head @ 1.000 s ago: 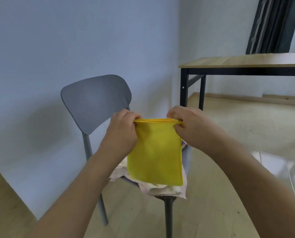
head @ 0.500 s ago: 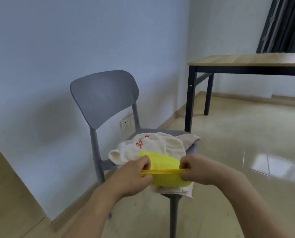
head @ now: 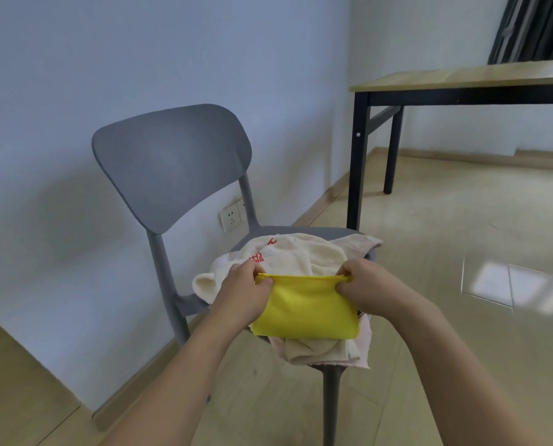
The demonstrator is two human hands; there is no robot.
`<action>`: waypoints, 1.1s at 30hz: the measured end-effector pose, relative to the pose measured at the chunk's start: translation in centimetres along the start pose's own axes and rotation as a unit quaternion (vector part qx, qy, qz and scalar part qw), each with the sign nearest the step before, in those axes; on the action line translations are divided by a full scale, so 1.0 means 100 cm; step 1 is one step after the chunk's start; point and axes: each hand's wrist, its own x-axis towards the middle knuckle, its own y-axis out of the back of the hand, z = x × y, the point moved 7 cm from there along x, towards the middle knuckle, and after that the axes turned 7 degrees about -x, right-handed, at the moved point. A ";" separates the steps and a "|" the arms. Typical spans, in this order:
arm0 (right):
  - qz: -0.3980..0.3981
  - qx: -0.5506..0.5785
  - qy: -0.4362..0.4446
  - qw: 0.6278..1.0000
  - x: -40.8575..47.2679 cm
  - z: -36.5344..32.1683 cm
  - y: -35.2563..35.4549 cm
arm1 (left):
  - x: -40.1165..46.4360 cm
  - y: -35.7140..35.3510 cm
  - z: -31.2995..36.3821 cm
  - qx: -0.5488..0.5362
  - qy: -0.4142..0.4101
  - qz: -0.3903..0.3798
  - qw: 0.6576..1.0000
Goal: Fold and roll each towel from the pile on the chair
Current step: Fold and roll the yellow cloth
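A pale blue wall (head: 75,91) fills the left and back of the view, meeting a glossy tan tiled floor (head: 461,284) along a wooden skirting. At the right stands a table (head: 461,77) with a light wood top and black legs, well apart from the chair, with a dark curtain (head: 532,27) behind its far corner.

The grey chair (head: 172,162) stands near the wall with its curved backrest upright. On its seat lies the pile of towels (head: 301,252), cream and pale pink cloths heaped loosely, one bearing red printing near its upper left. Part of the pile spills over the front edge of the seat and hangs beside the front leg.

Over the near side of the pile is the yellow towel (head: 310,310), folded into a flat rectangle; whether its lower part rests on the heap or hangs just clear of it cannot be told from this angle. The left hand (head: 243,294) pinches the towel's upper left corner between thumb and curled fingers, and the right hand (head: 362,284) pinches the upper right corner the same way, so the top edge runs taut between them. Both forearms reach in from the bottom of the view and cover some of the floor.

A white wall socket (head: 231,217) sits low on the wall, seen between the backrest posts.
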 end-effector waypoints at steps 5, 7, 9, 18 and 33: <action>-0.032 -0.030 -0.017 0.999 0.016 0.004 -0.017 | 0.010 -0.012 -0.019 0.030 0.041 -0.003 0.999; -0.043 -0.017 -0.026 0.999 0.018 0.005 -0.018 | 0.010 -0.013 -0.020 0.029 0.048 -0.004 0.998; -0.062 0.006 -0.040 0.997 0.017 0.006 -0.019 | 0.011 -0.016 -0.019 0.056 0.059 -0.022 0.996; -0.042 0.322 -0.065 0.943 -0.007 0.007 -0.001 | -0.013 -0.005 0.004 -0.194 0.082 0.030 0.977; 0.207 0.350 -0.081 0.910 -0.038 -0.007 0.005 | -0.049 -0.003 0.038 -0.101 -0.001 0.110 0.989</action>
